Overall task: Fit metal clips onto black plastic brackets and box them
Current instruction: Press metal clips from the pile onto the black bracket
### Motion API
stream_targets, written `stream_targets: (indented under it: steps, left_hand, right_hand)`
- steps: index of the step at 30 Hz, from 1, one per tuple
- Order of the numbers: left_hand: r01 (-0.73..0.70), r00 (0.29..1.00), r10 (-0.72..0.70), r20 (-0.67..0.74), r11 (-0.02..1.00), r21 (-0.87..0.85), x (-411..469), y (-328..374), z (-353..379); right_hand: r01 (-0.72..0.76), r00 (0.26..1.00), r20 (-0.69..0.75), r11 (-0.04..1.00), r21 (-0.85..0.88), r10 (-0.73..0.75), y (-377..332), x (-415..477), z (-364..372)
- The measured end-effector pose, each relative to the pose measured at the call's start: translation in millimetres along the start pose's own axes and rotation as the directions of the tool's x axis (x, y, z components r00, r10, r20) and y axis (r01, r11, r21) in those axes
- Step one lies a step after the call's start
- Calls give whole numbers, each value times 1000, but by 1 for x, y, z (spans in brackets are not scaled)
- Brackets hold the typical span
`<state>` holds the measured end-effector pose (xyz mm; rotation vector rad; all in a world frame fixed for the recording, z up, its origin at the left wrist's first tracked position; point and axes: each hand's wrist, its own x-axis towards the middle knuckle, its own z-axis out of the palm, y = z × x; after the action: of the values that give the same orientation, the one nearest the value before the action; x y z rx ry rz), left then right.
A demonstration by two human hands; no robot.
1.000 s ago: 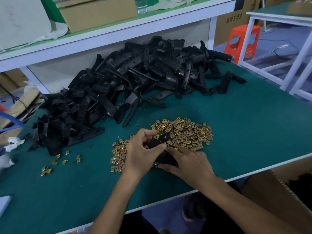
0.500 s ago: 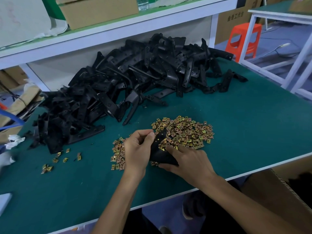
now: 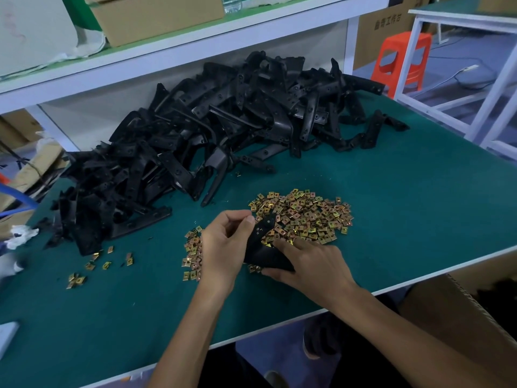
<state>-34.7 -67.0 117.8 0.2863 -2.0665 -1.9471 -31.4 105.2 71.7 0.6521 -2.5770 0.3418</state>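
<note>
A black bracket (image 3: 261, 247) is held just above the surface (image 3: 405, 208), at the near edge of the main heap of metal clips (image 3: 305, 217). It is tilted, its narrow upper arm pointing away from the person and its wider lower part nearer the body. The right hand (image 3: 310, 264) grips that lower part, fingers curled over the top and thumb underneath. The left hand (image 3: 223, 247) has its fingers curled, and thumb and forefinger come together at the bracket's upper arm, pinching it; whether a clip lies between them is too small to tell.

The gold-coloured clips spread to the right behind both hands. A smaller patch of clips (image 3: 193, 253) lies just left of the left hand, partly covered by it. Well apart, further left, lie a few loose clips (image 3: 92, 264).

Behind all this a big pile of black brackets (image 3: 209, 135) stretches across the back of the green surface, from the left edge almost to the right corner. A crumpled white rag (image 3: 22, 233) sits at the far left edge.

Below the surface's front edge, on the right, is an open cardboard box (image 3: 461, 317). Above the pile a white shelf (image 3: 167, 51) carries another carton (image 3: 156, 15). An orange stool (image 3: 400, 60) stands beyond, next to a white table frame (image 3: 475, 88).
</note>
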Motion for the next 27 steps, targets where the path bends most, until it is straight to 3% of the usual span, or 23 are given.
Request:
stream_targets:
  steps: [4, 8, 13, 16, 27]
  left_hand:
    - [13, 1000, -13, -9, 1000, -8, -2, -1, 1]
    - [-34, 996, 28, 84, 997, 74, -3, 2, -2]
    - [-201, 969, 145, 199, 932, 302, -7, 7, -11]
    - [-231, 966, 148, 214, 867, 442, -12, 7, -11]
    - [-302, 951, 209, 229, 788, 536, -18, 5, -7]
  right_hand:
    - [-1, 1000, 8, 1000, -2, 1, 0, 0, 0]
    - [-4, 1000, 9, 1000, 3, 4, 0, 1, 0]
    - [0, 1000, 7, 1000, 16, 0, 1, 0, 0]
    - [-5, 1000, -1, 1000, 17, 5, 1, 1, 0]
    - [-20, 1000, -2, 999, 31, 20, 3, 0, 1]
